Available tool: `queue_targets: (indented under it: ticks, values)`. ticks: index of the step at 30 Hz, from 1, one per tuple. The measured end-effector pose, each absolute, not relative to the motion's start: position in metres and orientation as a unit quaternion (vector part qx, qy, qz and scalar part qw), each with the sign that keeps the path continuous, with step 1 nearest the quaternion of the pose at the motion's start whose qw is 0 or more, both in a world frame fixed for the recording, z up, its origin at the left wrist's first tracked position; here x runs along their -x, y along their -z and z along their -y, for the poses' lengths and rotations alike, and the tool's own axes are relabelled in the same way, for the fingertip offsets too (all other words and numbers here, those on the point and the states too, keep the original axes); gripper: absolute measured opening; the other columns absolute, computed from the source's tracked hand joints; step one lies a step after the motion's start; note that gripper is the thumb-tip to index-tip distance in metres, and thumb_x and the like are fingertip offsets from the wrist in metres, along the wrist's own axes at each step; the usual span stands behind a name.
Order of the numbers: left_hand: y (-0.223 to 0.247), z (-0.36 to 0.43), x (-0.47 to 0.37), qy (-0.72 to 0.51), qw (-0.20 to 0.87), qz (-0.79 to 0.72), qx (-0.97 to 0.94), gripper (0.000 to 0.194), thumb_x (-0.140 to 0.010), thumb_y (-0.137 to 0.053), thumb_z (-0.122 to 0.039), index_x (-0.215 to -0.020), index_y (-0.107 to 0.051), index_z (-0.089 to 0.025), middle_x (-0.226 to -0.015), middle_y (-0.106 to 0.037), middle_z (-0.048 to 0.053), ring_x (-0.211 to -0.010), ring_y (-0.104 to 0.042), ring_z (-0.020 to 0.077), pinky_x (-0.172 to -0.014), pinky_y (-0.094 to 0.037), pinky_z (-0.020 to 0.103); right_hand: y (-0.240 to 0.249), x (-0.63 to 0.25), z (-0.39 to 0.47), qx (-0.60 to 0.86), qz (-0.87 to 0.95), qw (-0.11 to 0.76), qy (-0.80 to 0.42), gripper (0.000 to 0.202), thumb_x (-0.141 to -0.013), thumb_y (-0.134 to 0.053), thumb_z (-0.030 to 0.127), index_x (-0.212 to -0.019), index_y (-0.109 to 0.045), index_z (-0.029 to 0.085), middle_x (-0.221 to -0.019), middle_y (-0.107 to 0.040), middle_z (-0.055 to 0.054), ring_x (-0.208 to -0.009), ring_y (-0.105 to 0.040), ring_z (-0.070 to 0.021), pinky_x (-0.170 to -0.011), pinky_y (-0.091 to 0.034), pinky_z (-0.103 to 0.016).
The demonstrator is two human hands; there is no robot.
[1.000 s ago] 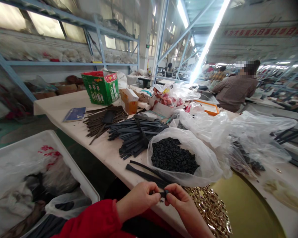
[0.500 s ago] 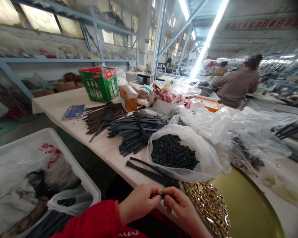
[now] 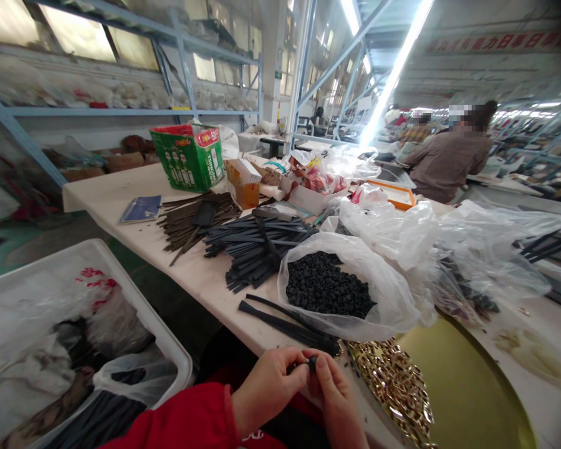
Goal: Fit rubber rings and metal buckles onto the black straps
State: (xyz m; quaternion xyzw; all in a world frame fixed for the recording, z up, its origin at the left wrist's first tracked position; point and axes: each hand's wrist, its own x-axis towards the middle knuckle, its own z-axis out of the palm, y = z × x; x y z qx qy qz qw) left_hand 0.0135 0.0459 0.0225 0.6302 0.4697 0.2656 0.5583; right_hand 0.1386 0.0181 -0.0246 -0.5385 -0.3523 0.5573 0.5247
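Close together at the table's front edge, my left hand (image 3: 273,381) and my right hand (image 3: 331,390) both pinch a small dark piece (image 3: 311,362), mostly covered by the fingers. Just beyond them lie long black strips (image 3: 285,324). Behind the strips an open plastic bag (image 3: 393,299) holds small black loops (image 3: 327,287). To the right of my right hand, gold metal buckles (image 3: 393,383) are heaped on a round gold tray (image 3: 467,386). Farther back are piles of black strips (image 3: 247,243) and brown strips (image 3: 187,224).
A white bin (image 3: 168,337) with bags and strips stands at the left. A green box (image 3: 187,159), a blue booklet (image 3: 140,209) and an orange-white box (image 3: 244,181) are on the table (image 3: 103,199). A person (image 3: 449,162) sits farther back at the right.
My hands have drawn closer together around the small dark piece. My left hand has shifted slightly right, and my right hand has turned more upright.
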Motion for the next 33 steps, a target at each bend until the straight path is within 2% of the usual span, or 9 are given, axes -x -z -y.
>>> queue_targets:
  ticks: [4,6,8,11,16,21,24,27,33]
  values:
    - [-0.019,-0.046,-0.016,-0.283,0.557,-0.479,-0.617,0.021,-0.080,-0.044,-0.025,-0.080,-0.061,-0.014,-0.075,-0.062,0.002,-0.071,-0.053,0.0148,-0.067,-0.041,0.023,0.023,-0.132,-0.019,0.483,0.279,0.543,-0.628,0.036,-0.068,-0.065,0.053,-0.085,-0.064,0.022,-0.075,-0.065,-0.002,-0.068,-0.059,-0.0181,-0.061,-0.047,-0.028]
    - [-0.018,-0.046,-0.014,-0.278,0.556,-0.470,-0.627,0.020,-0.081,-0.044,-0.024,-0.085,-0.061,-0.014,-0.079,-0.062,0.002,-0.074,-0.053,0.0151,-0.069,-0.041,0.024,0.023,-0.132,-0.019,0.473,0.257,0.552,-0.637,0.034,-0.066,-0.068,0.050,-0.085,-0.063,0.022,-0.079,-0.066,-0.002,-0.072,-0.061,-0.0192,-0.064,-0.048,-0.029]
    - [-0.018,-0.047,-0.011,-0.267,0.577,-0.436,-0.637,0.020,-0.080,-0.044,-0.020,-0.094,-0.057,-0.015,-0.083,-0.062,0.002,-0.075,-0.054,0.0145,-0.069,-0.042,0.024,0.024,-0.133,-0.021,0.478,0.236,0.558,-0.635,0.032,-0.065,-0.069,0.048,-0.084,-0.063,0.022,-0.067,-0.063,0.001,-0.061,-0.058,-0.0154,-0.054,-0.045,-0.025]
    - [-0.018,-0.048,-0.005,-0.265,0.598,-0.403,-0.640,0.026,-0.078,-0.042,-0.013,-0.103,-0.050,-0.015,-0.085,-0.061,0.002,-0.076,-0.056,0.0139,-0.069,-0.042,0.023,0.024,-0.133,-0.023,0.468,0.204,0.570,-0.644,0.028,-0.066,-0.070,0.045,-0.079,-0.060,0.023,-0.048,-0.047,0.008,-0.042,-0.043,-0.0084,-0.041,-0.034,-0.019]
    - [-0.016,-0.050,-0.002,-0.294,0.576,-0.426,-0.633,0.021,-0.079,-0.041,-0.012,-0.099,-0.044,-0.016,-0.086,-0.062,0.003,-0.080,-0.057,0.0144,-0.072,-0.042,0.024,0.024,-0.127,-0.021,0.453,0.235,0.559,-0.654,0.033,-0.062,-0.074,0.045,-0.081,-0.058,0.024,-0.070,-0.060,0.003,-0.059,-0.054,-0.0126,-0.054,-0.041,-0.023]
    - [-0.014,-0.051,0.002,-0.260,0.599,-0.461,-0.601,0.019,-0.078,-0.046,-0.019,-0.096,-0.039,-0.017,-0.066,-0.054,-0.005,-0.051,-0.050,0.0100,-0.048,-0.036,0.020,0.026,-0.139,-0.014,0.459,0.318,0.549,-0.622,0.042,-0.079,-0.049,0.058,-0.087,-0.062,0.019,-0.050,-0.049,0.004,-0.049,-0.043,-0.0109,-0.049,-0.035,-0.022]
    - [-0.017,-0.050,0.005,-0.255,0.608,-0.460,-0.594,0.020,-0.078,-0.051,-0.028,-0.091,-0.040,-0.018,-0.063,-0.052,-0.006,-0.050,-0.049,0.0095,-0.046,-0.034,0.019,0.027,-0.143,-0.014,0.450,0.278,0.522,-0.669,0.036,-0.071,-0.063,0.054,-0.085,-0.059,0.021,-0.048,-0.046,0.007,-0.044,-0.037,-0.0076,-0.044,-0.028,-0.020]
    - [-0.020,-0.048,0.007,-0.259,0.593,-0.470,-0.601,0.020,-0.076,-0.056,-0.029,-0.085,-0.042,-0.018,-0.065,-0.053,-0.005,-0.055,-0.050,0.0098,-0.048,-0.034,0.019,0.029,-0.141,-0.015,0.418,0.251,0.474,-0.733,0.040,-0.064,-0.073,0.048,-0.090,-0.057,0.021,-0.052,-0.052,0.007,-0.044,-0.040,-0.0063,-0.045,-0.027,-0.019]
    - [-0.022,-0.042,0.010,-0.235,0.585,-0.499,-0.594,0.021,-0.071,-0.062,-0.030,-0.077,-0.048,-0.016,-0.064,-0.054,-0.004,-0.057,-0.050,0.0112,-0.051,-0.035,0.020,0.028,-0.142,-0.013,0.343,0.252,0.444,-0.788,0.033,-0.061,-0.078,0.037,-0.072,-0.052,0.019,-0.054,-0.054,0.007,-0.047,-0.044,-0.0061,-0.049,-0.028,-0.018]
